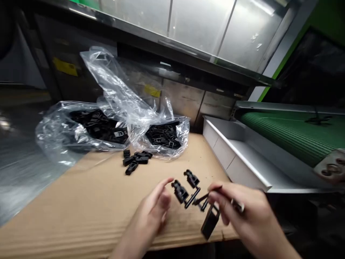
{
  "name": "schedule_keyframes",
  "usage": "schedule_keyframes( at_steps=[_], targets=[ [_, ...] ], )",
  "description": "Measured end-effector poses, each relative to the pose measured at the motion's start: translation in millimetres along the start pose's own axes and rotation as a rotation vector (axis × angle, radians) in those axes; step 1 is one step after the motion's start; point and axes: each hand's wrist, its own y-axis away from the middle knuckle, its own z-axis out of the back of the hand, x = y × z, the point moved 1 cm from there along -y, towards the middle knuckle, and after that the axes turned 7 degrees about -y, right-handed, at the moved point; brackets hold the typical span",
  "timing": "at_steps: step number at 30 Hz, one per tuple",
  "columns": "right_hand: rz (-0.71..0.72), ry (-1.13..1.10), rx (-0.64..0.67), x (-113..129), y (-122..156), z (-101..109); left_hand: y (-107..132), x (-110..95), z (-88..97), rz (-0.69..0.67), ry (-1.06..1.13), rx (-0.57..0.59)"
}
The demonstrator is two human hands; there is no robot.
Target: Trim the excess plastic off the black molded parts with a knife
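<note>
My right hand [239, 205] is closed on a black plastic sprue [198, 198], a branched runner held above the cardboard. Two small black clip-like parts [180, 191] hang from the sprue's left end, and a flat black rectangular piece [210, 222] dangles below my right fingers. A short shiny end [237, 206] shows at my right knuckles; what it belongs to is hidden. Just left of the nearer clip-like part, my left hand [153, 208] is slightly blurred, its index finger stretched out, with nothing visible in it.
Loose black parts [136, 159] lie on the cardboard sheet [88, 201]. Behind them sit two clear plastic bags [118, 97] of black pieces. A grey metal trough [231, 158] and a green conveyor belt [283, 133] border the right side.
</note>
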Motion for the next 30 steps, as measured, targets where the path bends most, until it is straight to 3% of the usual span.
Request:
schedule_keyframes(
  at_steps=[2,4,11,16,23,30],
  targets=[
    [0.132,-0.107,0.078,2,20,-21,-7,-13,-16.0,0.003,-0.081,-0.025],
    [0.202,-0.165,0.127,-1,28,-30,-11,-22,-20.6,-0.003,-0.132,-0.053],
    [0.287,-0.104,0.161,-2,28,-34,-7,-31,-15.6,-0.067,-0.32,-0.087],
    [0.261,-0.088,0.129,-6,31,-43,-4,-27,-14.9,-0.111,-0.537,-0.296],
    [0.257,-0.051,0.159,3,13,-54,5,-23,-8.1,-0.175,-0.725,-0.381],
    [0.121,-0.151,0.118,0,6,-49,1,-16,26.6,-0.122,-0.894,-0.445]
  ],
)
